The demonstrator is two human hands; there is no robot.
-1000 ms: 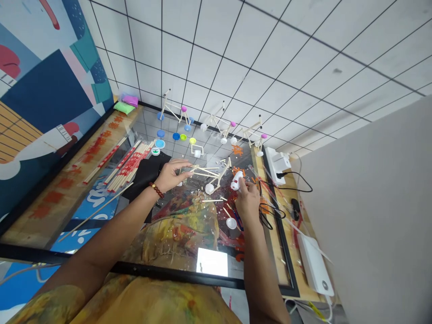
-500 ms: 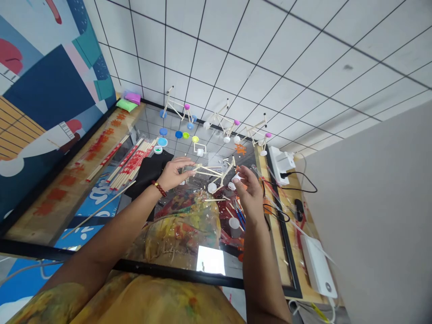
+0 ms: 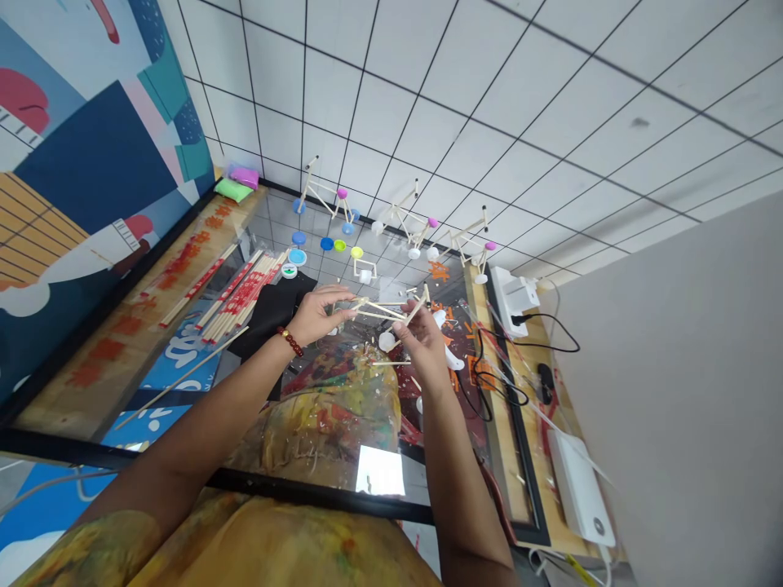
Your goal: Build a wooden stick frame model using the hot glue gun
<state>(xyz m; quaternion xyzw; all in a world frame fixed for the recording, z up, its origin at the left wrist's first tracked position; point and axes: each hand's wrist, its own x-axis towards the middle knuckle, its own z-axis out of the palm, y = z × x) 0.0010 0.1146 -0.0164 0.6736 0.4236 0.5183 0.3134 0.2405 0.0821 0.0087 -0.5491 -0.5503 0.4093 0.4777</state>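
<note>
Left hand (image 3: 315, 316) and right hand (image 3: 423, 344) pinch the stick model (image 3: 380, 310) from opposite ends, holding it raised and steady between them.

Right hand: before, it held the white plastic piece and then opened above it; now its fingers pinch the upright stick of the wooden stick frame.
White plastic piece: before it was in the right hand, now it lies on the plastic sheet, just right of this hand.
Wooden stick frame: before it sat low on the sheet; now it looks lifted a little between the hands.
White cup: now the right wrist covers most of it.

Point-marked version:

Right hand (image 3: 422, 350): before, it held the white plastic piece and then opened above it; now its fingers pinch the upright stick of the wooden stick frame (image 3: 382, 310).
White plastic piece (image 3: 453, 359): before it was in the right hand, now it lies on the plastic sheet (image 3: 342, 465), just right of this hand.
Wooden stick frame: before it sat low on the sheet; now it looks lifted a little between the hands.
White cup (image 3: 419, 404): now the right wrist covers most of it.
</note>
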